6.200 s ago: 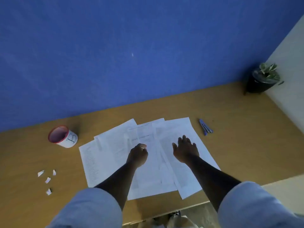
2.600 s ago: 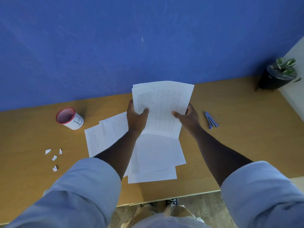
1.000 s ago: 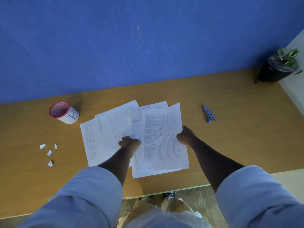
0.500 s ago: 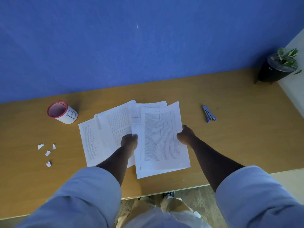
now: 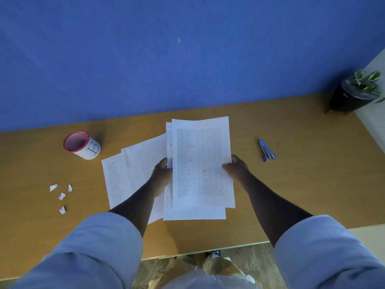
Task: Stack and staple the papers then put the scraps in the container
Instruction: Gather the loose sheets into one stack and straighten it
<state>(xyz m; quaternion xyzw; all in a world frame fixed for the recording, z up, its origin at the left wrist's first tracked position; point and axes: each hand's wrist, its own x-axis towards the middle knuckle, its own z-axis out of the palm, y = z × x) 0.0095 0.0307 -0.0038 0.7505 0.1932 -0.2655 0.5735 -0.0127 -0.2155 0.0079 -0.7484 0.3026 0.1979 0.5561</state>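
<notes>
White papers [image 5: 201, 163] pinched by left hand [image 5: 161, 174] and right hand [image 5: 236, 168] above surface [image 5: 302, 184], stacking underway; two sheets [image 5: 133, 170] probably left to gather, then stapler [image 5: 267, 150]; scraps [image 5: 61, 196] near container [image 5: 82, 145]

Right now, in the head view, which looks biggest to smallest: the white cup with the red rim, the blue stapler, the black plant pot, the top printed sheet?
1. Top printed sheet
2. Black plant pot and white red-rimmed cup: too alike to rank
3. Blue stapler
</notes>
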